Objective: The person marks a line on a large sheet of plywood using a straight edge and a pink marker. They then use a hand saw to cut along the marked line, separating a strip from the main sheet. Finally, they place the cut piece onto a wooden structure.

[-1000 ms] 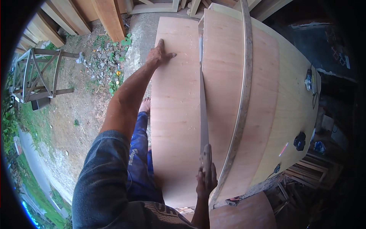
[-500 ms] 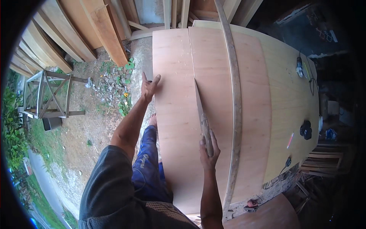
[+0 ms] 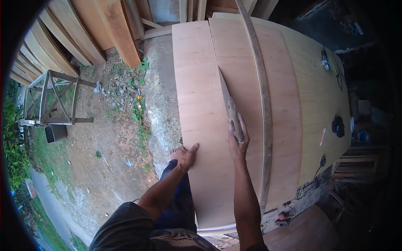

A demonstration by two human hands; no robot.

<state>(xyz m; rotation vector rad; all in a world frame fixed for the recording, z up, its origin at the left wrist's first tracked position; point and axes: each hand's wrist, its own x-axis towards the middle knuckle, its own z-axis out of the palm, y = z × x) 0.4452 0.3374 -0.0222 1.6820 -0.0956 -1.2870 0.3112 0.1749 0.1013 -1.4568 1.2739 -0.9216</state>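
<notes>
A hand saw (image 3: 224,86) with a wooden handle lies low and slanted over a pinkish plywood sheet (image 3: 205,180). My right hand (image 3: 239,136) is wrapped round the handle, and the blade's far end sits in a long straight cut (image 3: 214,46) that runs to the sheet's far edge. At the sheet's left edge is my left hand (image 3: 186,157), its thumb on top and its fingers over the side, partly hidden. Right of the saw, a long narrow wooden strip (image 3: 264,104) lies lengthwise over the sheet.
Under the pink sheet, a paler board (image 3: 318,96) carries a corded power tool (image 3: 325,60), a black object (image 3: 337,126) and a pencil-like stick (image 3: 323,137). Planks (image 3: 121,35) lean at the back. A wooden frame (image 3: 52,98) stands on the dirt at left.
My left hand has come back along the sheet's left edge toward me and now grips it. My right hand has pushed the saw away from me. The view has shifted a little.
</notes>
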